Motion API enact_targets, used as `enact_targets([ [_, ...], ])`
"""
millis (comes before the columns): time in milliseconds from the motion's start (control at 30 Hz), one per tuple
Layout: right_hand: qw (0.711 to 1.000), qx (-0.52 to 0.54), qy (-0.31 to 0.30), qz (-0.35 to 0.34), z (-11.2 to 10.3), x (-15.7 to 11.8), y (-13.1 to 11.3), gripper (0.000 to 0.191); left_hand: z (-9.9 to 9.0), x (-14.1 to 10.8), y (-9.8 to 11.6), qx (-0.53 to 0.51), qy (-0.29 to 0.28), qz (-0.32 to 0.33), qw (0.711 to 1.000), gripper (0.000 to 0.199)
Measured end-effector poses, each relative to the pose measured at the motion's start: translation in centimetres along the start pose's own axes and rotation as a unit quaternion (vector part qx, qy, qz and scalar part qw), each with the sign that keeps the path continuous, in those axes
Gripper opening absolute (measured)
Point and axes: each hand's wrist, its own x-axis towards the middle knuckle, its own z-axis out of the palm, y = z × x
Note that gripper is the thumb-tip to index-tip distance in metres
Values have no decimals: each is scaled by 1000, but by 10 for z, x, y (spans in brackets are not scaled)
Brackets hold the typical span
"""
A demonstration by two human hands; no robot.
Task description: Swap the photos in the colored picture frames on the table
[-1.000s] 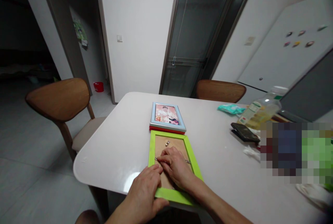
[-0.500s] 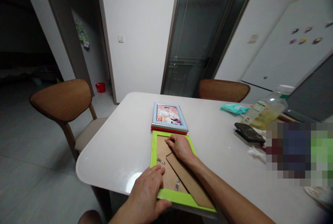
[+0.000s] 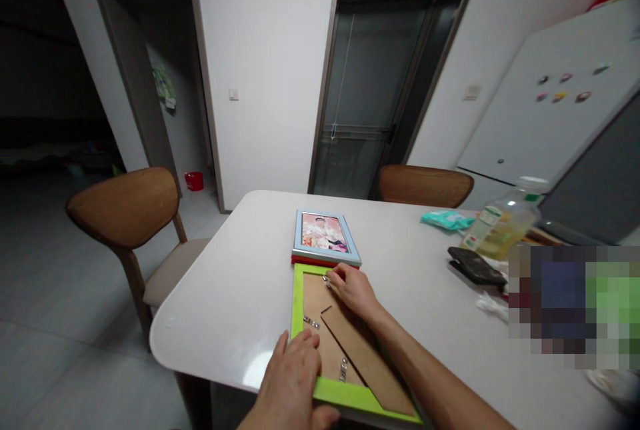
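A lime-green picture frame (image 3: 350, 398) lies back side up at the table's near edge, partly overhanging it. Its brown backing board (image 3: 320, 343) carries a slanted stand flap (image 3: 367, 363). My left hand (image 3: 295, 373) grips the lower left corner, fingers over the rim and thumb at the front edge. At the top of the board, my right hand (image 3: 354, 290) is closed, its fingertips pinching a small metal clip (image 3: 326, 280). Other metal clips sit at the left (image 3: 311, 322) and bottom (image 3: 343, 370). My right forearm covers part of the right rim.
Just beyond lies a light-blue picture frame (image 3: 327, 233) holding a photo, stacked on a red one (image 3: 320, 261). To the right are a teal packet (image 3: 447, 219), a bottle of yellowish liquid (image 3: 503, 223), a black object (image 3: 475, 267) and crumpled tissue (image 3: 493, 307). Wooden chairs (image 3: 125, 207) stand around the table.
The camera has tilted up slightly. My right fingers have shifted slightly at the top clip, which now shows more. My left hand stays at the frame's lower left corner.
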Motion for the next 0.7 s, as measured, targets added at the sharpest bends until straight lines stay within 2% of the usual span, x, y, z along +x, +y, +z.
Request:
enact_targets([
  [100, 999, 18, 26, -2, -16, -22, 17, 28, 7, 4, 3, 13, 2, 12, 1000, 52],
  [133, 999, 30, 36, 16, -20, -30, 24, 32, 9, 5, 3, 12, 8, 14, 1000, 51],
  [200, 988, 122, 38, 91, -29, -46, 39, 41, 13, 4, 1, 1, 28, 29, 999, 47],
  [233, 970, 200, 34, 135, -34, -54, 44, 46, 14, 3, 0, -9, 39, 42, 998, 43],
  [267, 940, 290, 25, 178, -38, -62, 46, 49, 13, 2, -2, -25, 54, 54, 997, 39],
  [367, 822, 513, -15, 247, -47, -86, 33, 50, 10, -1, 0, -107, 111, 63, 986, 24],
  [467, 742, 628, -57, 227, -44, -102, 0, 42, 10, 0, 10, -256, 167, 42, 951, 22],
  [567, 658, 714, -103, 216, -29, -106, -30, 39, 15, 4, 24, -418, 160, 38, 893, 31],
  [633, 634, 734, -64, 234, -21, -105, -38, 37, 15, 6, 33, -480, 152, 37, 863, 35],
  [700, 644, 723, 0, 249, -20, -102, -36, 34, 7, 9, 43, -492, 168, 33, 854, 51],
])
